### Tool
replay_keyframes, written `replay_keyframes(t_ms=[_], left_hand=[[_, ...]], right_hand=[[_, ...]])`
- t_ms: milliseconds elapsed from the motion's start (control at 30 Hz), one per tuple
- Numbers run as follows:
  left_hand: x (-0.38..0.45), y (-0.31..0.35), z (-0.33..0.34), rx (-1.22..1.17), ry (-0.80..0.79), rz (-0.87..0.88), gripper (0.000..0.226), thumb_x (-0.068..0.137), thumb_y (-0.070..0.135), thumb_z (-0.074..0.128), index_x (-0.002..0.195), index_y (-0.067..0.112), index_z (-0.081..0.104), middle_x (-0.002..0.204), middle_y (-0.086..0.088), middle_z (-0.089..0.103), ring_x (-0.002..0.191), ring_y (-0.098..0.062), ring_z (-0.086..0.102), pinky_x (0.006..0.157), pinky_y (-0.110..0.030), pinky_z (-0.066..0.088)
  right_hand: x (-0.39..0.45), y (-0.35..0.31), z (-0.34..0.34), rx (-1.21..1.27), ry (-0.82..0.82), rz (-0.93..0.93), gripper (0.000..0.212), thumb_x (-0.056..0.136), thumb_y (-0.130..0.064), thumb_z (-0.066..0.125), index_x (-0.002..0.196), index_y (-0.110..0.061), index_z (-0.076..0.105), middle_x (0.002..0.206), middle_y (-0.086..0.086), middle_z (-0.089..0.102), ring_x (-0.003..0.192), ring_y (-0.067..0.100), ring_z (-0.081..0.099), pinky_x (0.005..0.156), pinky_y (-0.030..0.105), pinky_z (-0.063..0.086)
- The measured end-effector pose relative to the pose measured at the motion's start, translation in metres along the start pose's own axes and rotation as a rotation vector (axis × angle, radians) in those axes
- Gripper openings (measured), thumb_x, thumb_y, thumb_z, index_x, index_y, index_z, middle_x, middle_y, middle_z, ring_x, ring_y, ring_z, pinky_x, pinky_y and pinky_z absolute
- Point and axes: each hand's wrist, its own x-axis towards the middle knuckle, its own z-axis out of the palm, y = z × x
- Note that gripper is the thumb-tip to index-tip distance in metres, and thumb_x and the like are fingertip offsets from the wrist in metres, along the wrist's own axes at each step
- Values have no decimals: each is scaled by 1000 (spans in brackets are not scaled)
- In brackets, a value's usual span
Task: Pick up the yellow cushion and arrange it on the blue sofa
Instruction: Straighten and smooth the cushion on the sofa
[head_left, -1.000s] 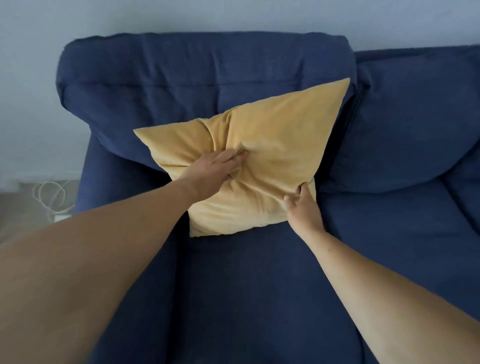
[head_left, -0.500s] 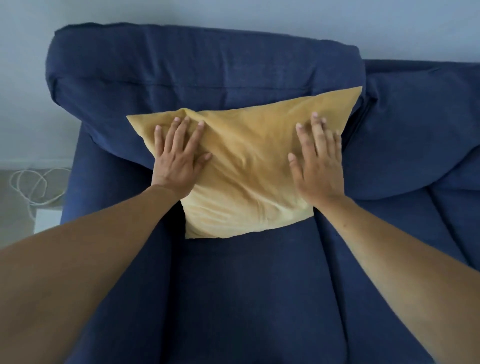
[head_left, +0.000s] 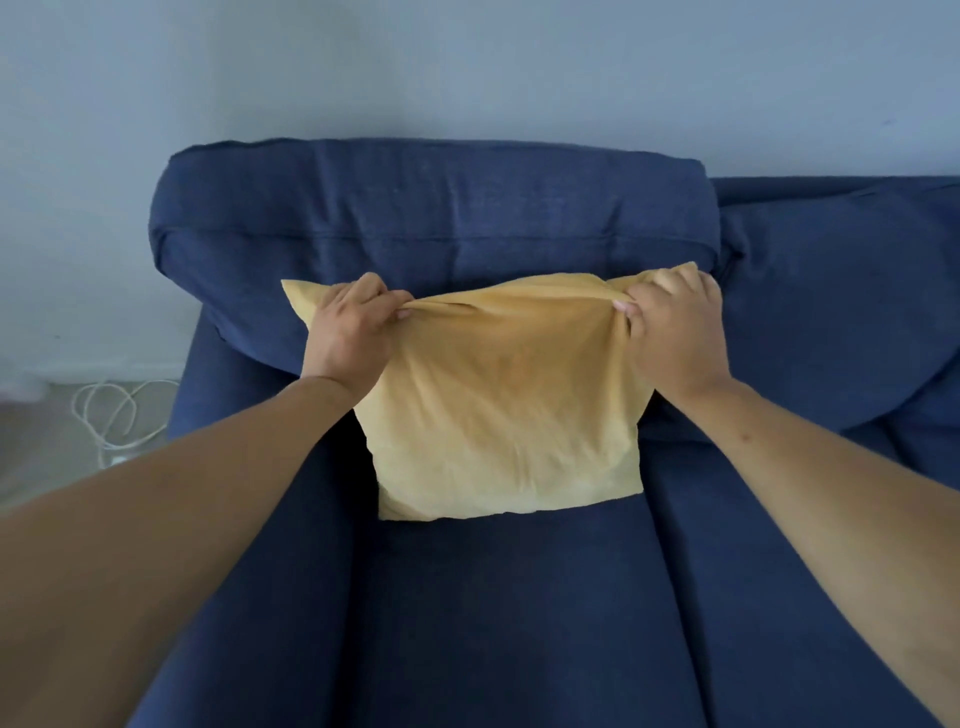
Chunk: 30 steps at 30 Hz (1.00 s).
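The yellow cushion (head_left: 506, 410) stands upright on the seat of the blue sofa (head_left: 498, 613), leaning against the left back cushion. My left hand (head_left: 350, 330) is closed on the cushion's top left corner. My right hand (head_left: 672, 332) is closed on its top right corner. The fabric along the top edge is pulled taut and creased between the two hands. The cushion's bottom edge rests on the seat.
A second blue back cushion (head_left: 841, 312) sits to the right. A pale wall (head_left: 467, 67) rises behind the sofa. A white cable (head_left: 117, 415) lies coiled on the floor to the left of the sofa arm.
Both hands went from lying flat on the cushion's face to gripping its top corners. The cushion now stands straighter against the backrest.
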Motion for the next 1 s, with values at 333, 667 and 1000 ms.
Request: replay_keyframes(t_ms=[333,667,1000], left_hand=[[7,1,7,41,-82,12,28,98,28,51,109,16,74,81,-9,53,75,-27,52,79,-44,42],[-54,30,17,147,-87,40,60,102,35,41,153,10,24,161,-13,23,151,-27,14,123,-51,10],[-177,35,106,131,-215,-12,74,97,51,34,155,10,13,164,-10,5,153,-25,2,122,-54,9]], right_hand=[[-11,7,12,75,-66,116,32,98,-30,54,89,-5,72,88,11,63,98,37,56,100,53,41],[-77,-14,21,117,-56,85,61,102,-31,45,155,-8,25,166,12,19,154,26,14,126,48,9],[-168,-37,109,190,-76,-86,69,101,-37,41,155,-2,16,164,18,13,154,33,14,122,57,18]])
